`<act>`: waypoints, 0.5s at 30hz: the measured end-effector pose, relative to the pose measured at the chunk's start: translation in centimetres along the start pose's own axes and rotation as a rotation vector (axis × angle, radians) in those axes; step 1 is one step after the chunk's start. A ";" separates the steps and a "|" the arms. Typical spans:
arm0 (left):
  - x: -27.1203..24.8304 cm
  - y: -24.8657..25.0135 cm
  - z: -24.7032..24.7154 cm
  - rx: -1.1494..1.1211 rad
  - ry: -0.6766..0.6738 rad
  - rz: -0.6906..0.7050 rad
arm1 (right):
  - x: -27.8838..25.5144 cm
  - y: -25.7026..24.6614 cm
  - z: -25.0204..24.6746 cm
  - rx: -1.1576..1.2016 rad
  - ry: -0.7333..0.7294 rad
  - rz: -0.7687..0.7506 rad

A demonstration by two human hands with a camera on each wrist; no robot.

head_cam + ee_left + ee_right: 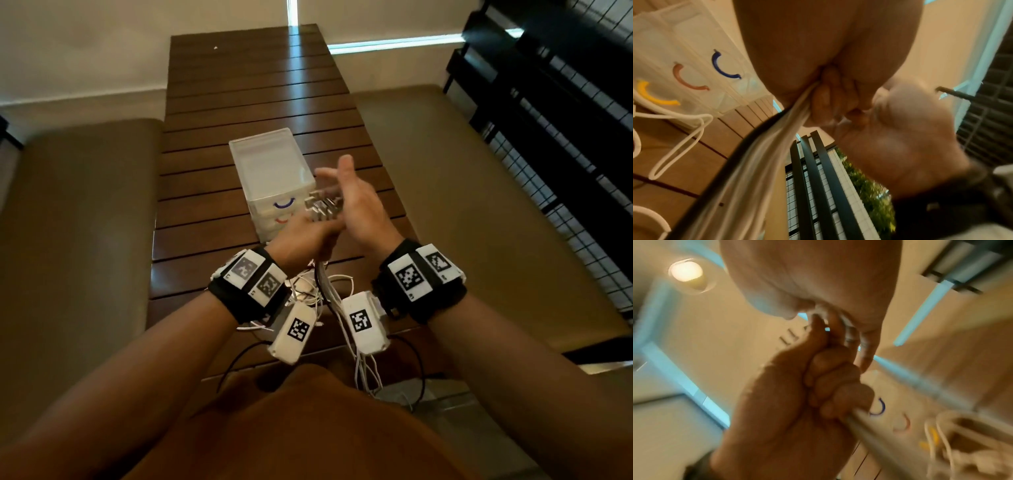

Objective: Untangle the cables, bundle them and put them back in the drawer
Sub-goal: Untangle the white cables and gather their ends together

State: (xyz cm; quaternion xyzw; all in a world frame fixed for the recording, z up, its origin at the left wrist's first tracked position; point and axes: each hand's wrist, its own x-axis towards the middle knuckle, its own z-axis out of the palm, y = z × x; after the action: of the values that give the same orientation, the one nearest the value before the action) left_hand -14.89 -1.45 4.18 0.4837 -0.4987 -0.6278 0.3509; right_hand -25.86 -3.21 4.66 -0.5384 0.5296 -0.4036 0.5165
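Left hand grips cable bundle above desk, right hand flat beside it.

Left hand is fisted around a bundle of white cables with one black cable; the strands hang down from the fist toward the desk edge. Right hand has straight fingers, palm against the left fist, holding nothing. Blurred loops stick up between the hands; cannot tell what they are. More loose white cables lie on the desk below the wrists. Clear drawer unit, with blue, red and yellow handles, stands just behind the hands.
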 end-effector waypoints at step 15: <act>0.9 -1.5 -10.2 -0.408 0.238 -0.063 | -2.5 10.8 -1.2 -0.572 -0.503 0.348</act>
State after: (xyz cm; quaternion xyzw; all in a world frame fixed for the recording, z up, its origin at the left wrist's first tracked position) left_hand -5.32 -4.84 2.16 0.4887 -0.3013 -0.6647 0.4780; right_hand -28.92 0.13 -5.51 -0.6445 0.5607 -0.0026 0.5198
